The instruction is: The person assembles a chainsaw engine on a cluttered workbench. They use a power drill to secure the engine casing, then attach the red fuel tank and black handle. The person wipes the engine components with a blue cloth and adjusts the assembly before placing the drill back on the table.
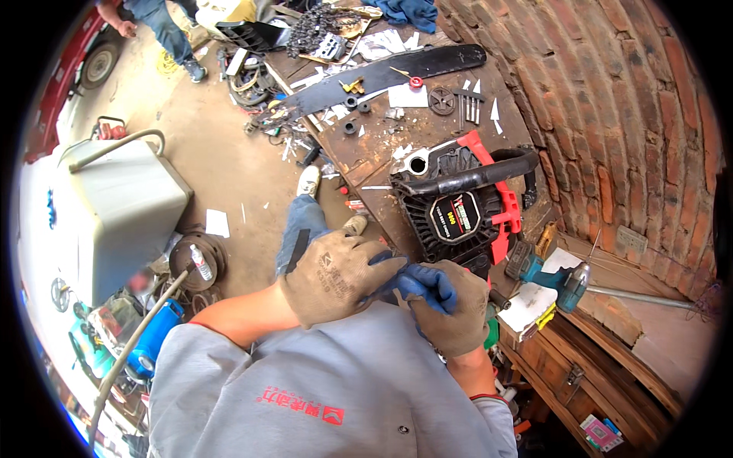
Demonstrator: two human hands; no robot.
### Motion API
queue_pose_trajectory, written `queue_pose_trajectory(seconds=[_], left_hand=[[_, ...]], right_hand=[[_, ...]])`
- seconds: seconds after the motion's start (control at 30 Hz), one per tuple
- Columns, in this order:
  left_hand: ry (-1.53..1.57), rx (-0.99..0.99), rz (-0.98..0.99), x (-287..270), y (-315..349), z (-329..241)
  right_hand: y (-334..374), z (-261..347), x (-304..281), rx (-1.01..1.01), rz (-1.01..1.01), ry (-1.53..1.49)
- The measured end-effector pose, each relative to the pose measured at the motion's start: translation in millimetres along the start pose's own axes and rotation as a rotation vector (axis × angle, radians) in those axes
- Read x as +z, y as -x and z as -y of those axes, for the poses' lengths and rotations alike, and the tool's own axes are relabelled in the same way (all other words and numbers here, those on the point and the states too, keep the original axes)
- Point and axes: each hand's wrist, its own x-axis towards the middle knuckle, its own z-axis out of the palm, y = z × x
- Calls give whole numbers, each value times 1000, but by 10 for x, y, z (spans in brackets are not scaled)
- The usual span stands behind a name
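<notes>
Both my hands wear grey-brown gloves with blue palms and meet in front of my chest. My left hand (324, 278) has its fingers bent and pressed in against the fingers of my right hand (454, 309). The right fingers are curled into a pinch. Whatever lies between them is hidden by the gloves. Just beyond my hands, a chainsaw body (454, 217) with black housing and red parts rests on a worn wooden workbench (366, 156). Its black handle bar (469, 182) runs across the top.
A long black guide bar (397, 72), a heap of chain (313, 34) and small parts lie farther along the bench. At right, a teal cordless drill (538, 269) sits by a brick wall (603, 99). A white cabinet (130, 217) stands left; another person's leg (164, 34) shows far left.
</notes>
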Motion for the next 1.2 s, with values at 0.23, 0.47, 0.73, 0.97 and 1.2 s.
queue_pose_trajectory(seconds=[0.23,0.47,0.73,0.97,1.2], left_hand=[[29,-51,9,6,266,160],[17,-146,382,-291,324,803],[188,173,277,-977,-156,932],[807,-180,419,-889,-190,1210],[1220,-391,665,-719,-286,1162]], right_hand=[[179,103,65,87,-181,-129],[64,452,179,469,-544,-328],[-587,699,692,424,-236,-21],[-398,651,1138,472,-570,-293],[-163,492,1687,595,-591,-777]])
